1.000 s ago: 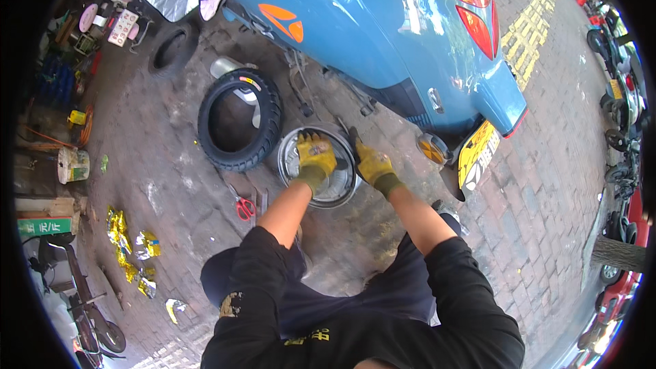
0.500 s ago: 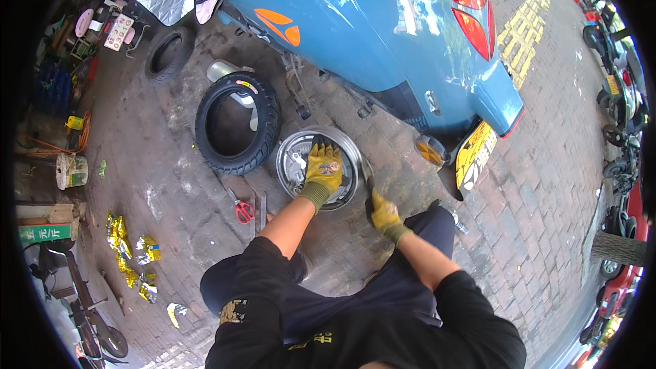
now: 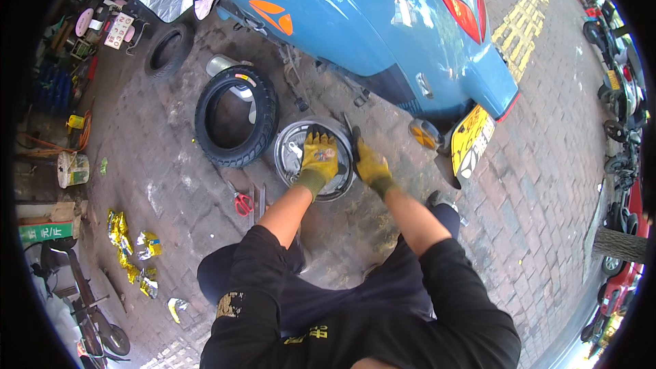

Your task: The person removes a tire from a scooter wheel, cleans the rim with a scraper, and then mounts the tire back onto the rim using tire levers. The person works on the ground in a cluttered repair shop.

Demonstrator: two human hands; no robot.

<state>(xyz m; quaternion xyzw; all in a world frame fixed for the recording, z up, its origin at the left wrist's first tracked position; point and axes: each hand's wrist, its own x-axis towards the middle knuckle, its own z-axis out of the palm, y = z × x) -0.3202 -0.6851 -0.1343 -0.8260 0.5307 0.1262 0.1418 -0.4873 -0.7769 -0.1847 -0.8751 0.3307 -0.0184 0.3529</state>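
A silver wheel rim [image 3: 280,158] lies flat on the paving in front of my knees. My left hand [image 3: 320,157], in a yellow work glove with dark fingertips, rests on the middle of the rim with its fingers stretched out. At the rim's right side, my gloved right hand [image 3: 372,164] is closed round a slim dark metal bar [image 3: 348,123], whose tip points away from me. Its exact kind is hard to make out. A black tyre [image 3: 205,119] lies just left of the rim, apart from it.
The blue scooter [image 3: 369,34] stands beyond the rim. Red-handled scissors [image 3: 242,203] lie near my left knee, with gold foil wrappers [image 3: 119,239] farther left. An old tyre [image 3: 169,51] and a white bucket [image 3: 72,169] are at the left; parked motorbikes [image 3: 615,130] line the right.
My right hand and the bar have moved away from me and left, along the rim's right edge. My left hand stays on the rim. The whole view has shifted slightly.
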